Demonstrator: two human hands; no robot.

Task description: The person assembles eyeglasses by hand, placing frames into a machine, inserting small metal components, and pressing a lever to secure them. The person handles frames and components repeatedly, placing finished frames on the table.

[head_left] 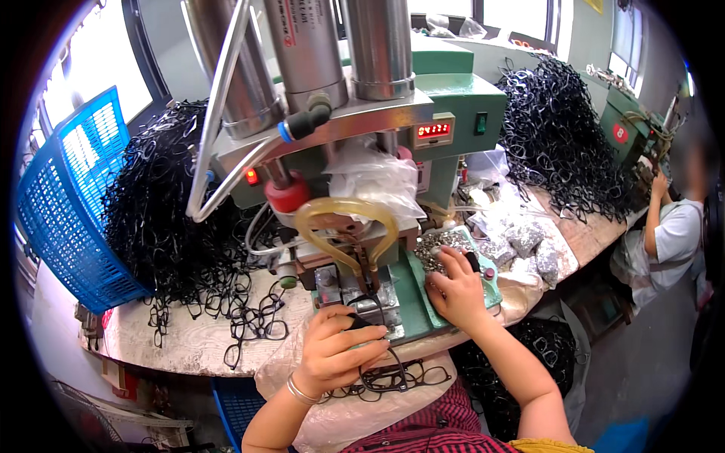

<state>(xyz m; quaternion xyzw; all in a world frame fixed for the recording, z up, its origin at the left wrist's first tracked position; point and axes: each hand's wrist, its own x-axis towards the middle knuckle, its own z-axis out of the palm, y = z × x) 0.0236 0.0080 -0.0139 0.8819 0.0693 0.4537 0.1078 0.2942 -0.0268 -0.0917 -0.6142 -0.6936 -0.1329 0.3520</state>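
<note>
My left hand grips a black eyeglass frame just in front of the press, its fingers bent around the plastic. The upper part of that frame reaches the metal fixture under the press head. A curved yellowish tube hangs over the fixture. To the right, my right hand rests over a heap of tiny metal parts on the green tray. Its fingers are apart, and one has a black cover. Whether a small part is under the fingertips is hidden.
Large piles of black eyeglass frames stand left and right of the green press. A blue basket leans at left. Bags of metal parts lie at right. More frames are on my lap. Another person works far right.
</note>
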